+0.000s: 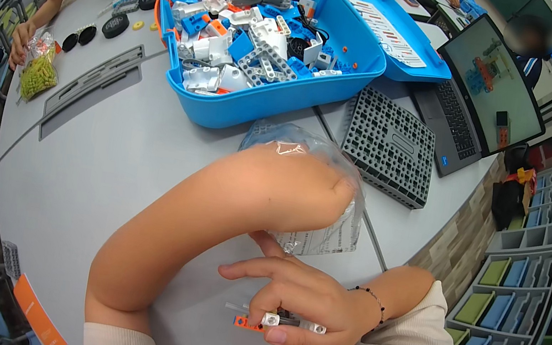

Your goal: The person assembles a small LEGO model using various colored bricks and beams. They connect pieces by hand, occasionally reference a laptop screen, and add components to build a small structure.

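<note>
My left hand (313, 189) bends over a clear plastic bag (330, 239) in the middle of the table. Part of the bag's film lies over the wrist, and the fingers are hidden. Close to my body, my right hand (313, 305) pinches a small assembly of building pieces (272, 321) between thumb and curled finger. White blocks, a grey rod and an orange beam show in it. The index finger of this hand stretches out to the left, just below the bag.
A blue tub (267, 92) full of white, blue and orange building pieces stands ahead. Right of it are a black perforated base (390, 144) and an open laptop (459, 108) showing a model. At the far left, another person's hand (20, 44) holds a bag of green pieces (39, 73).
</note>
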### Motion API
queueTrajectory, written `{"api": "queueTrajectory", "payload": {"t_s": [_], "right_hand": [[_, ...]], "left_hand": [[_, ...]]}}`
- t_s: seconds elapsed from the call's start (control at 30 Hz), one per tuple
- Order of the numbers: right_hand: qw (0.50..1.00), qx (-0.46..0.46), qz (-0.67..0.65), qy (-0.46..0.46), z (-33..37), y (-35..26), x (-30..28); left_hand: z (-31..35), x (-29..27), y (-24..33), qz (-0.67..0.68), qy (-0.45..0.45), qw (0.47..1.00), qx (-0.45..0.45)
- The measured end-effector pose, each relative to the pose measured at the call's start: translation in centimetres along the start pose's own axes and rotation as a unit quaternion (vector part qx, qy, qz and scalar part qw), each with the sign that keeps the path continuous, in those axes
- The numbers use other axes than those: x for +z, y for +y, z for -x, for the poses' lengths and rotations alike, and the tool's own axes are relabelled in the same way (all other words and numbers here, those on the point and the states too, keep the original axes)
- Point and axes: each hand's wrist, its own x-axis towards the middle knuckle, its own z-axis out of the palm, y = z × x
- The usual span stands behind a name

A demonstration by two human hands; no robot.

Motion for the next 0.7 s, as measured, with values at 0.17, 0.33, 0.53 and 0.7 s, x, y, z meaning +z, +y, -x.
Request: {"api": "queueTrajectory", "payload": {"t_s": [0.17, 0.33, 0.53, 0.7], "right_hand": [[1.000, -0.019, -0.001, -0.008, -0.05, 0.26, -0.35], [1.000, -0.022, -0.003, -0.021, -0.13, 0.24, -0.36], [0.999, -0.032, -0.009, -0.028, -0.16, 0.39, -0.41], [0.999, -0.032, 0.005, -0.013, -0.12, 0.22, -0.40]], "left_hand": [[0.42, -0.62, 0.06, 0.036, 0.015, 0.998, -0.043], [0.20, -0.52, -0.40, 0.094, 0.025, 0.995, -0.022], [-0.22, -0.35, -0.60, 0.034, 0.025, 0.996, 0.078], [0.06, -0.64, -0.17, -0.005, 0.017, 0.999, 0.038]]}}
